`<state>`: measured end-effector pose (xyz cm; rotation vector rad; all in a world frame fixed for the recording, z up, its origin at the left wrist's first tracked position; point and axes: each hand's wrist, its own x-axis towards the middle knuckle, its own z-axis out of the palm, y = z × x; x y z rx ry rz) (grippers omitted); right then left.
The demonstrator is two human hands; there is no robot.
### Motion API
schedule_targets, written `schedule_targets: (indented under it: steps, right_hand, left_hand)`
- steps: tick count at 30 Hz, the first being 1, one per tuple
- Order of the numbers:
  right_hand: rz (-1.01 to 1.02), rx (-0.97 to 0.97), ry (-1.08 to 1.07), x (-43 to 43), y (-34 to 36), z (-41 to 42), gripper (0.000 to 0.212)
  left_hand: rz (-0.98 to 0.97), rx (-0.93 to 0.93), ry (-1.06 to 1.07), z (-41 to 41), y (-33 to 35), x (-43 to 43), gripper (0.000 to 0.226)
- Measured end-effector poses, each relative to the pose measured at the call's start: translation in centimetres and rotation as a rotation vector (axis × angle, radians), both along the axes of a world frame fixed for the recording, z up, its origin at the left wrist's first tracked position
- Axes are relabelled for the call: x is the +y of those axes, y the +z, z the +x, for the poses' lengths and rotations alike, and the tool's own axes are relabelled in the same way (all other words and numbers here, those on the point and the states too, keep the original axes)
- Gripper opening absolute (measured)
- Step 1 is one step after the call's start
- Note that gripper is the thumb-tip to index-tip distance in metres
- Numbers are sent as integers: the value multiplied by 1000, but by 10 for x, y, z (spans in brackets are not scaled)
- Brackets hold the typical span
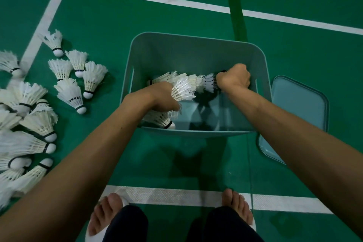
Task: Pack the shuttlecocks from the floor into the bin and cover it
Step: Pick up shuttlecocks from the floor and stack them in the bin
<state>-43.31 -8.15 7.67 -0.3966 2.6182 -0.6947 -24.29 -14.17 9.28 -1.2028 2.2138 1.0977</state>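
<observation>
Left hand (163, 96) and right hand (233, 78) grip opposite ends of one nested shuttlecock row (196, 83) lying left-to-right in the single bin (196, 45), one lid (300, 104) beside it, over a dozen loose shuttlecocks (70, 96) outside.

The open teal bin (196, 49) stands upright, a nested row (189, 84) of white shuttlecocks spanning its inside, a single one (160, 120) lying at its near-left corner. Loose shuttlecocks (33, 124) lie scattered on the floor (110, 17) to its left; its lid (300, 108) lies flat just right
</observation>
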Motion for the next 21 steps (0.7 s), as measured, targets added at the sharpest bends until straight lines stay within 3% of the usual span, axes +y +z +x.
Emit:
schedule_targets:
  steps: [5,8,14,18,20,21]
  right_hand:
    - [-98,-289,-253,-15,-26,-4,23]
    - [-158,-399,-306,-15,-35,-11,27]
    - [-241,-528,-255,-8,-16,-10,14]
    - [-272,-505,-236,-7,-5,-10,18]
    - [-171,-350,-85,0,2,-4,14]
    - [-109,-241,13,5,3,-1,24]
  left_hand:
    - [10,-14,-2,-1,-2,-3,64]
    - [2,-18,-18,-1,-6,-4,41]
    - [1,-20,-39,-6,-11,-5,37]
    - [9,-19,-43,-8,-11,-6,40]
    - [10,6,-50,-8,-12,-8,40]
    - [11,27,-52,-8,-12,-8,42]
